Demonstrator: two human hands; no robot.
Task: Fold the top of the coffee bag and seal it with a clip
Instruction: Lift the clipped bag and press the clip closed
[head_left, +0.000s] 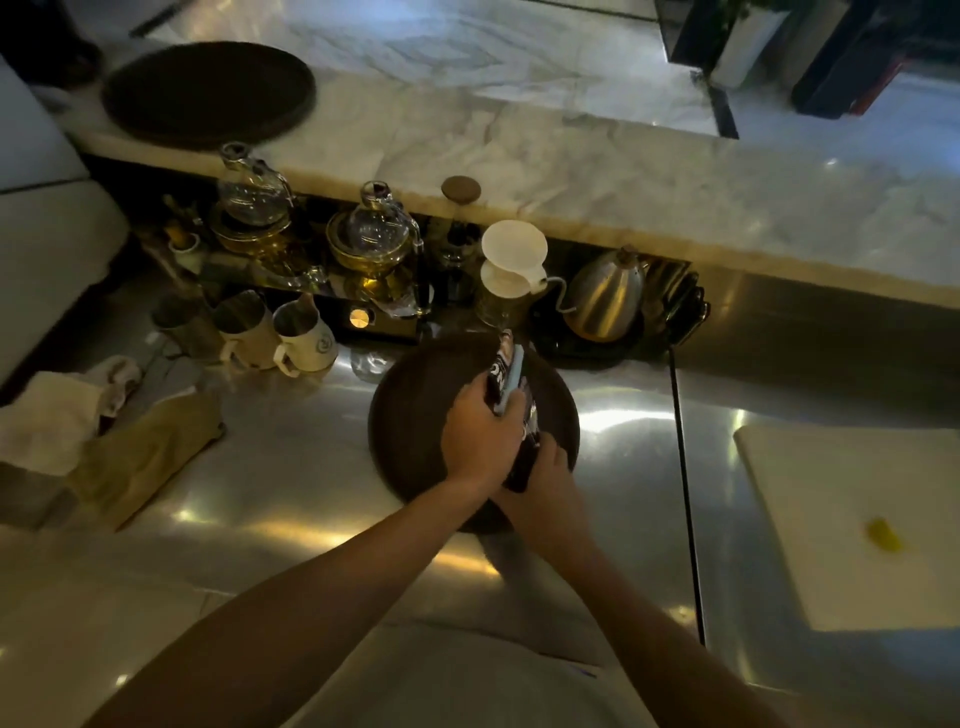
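Observation:
A dark coffee bag (503, 358) with white lettering stands over a round dark tray (410, 410) on the steel counter. A long pale blue clip (511, 382) runs along the bag's top edge. My left hand (483, 434) is closed over the near end of the clip and the bag's top. My right hand (545, 467) grips the bag's lower near end from the right. Much of the bag is hidden by both hands.
Behind the tray stand a white dripper (511, 260) on a glass server, a steel gooseneck kettle (605, 301), glass siphon brewers (374, 239), and steel milk jugs (301, 332). Cloths (135, 452) lie at left. A white cutting board (857, 525) lies at right.

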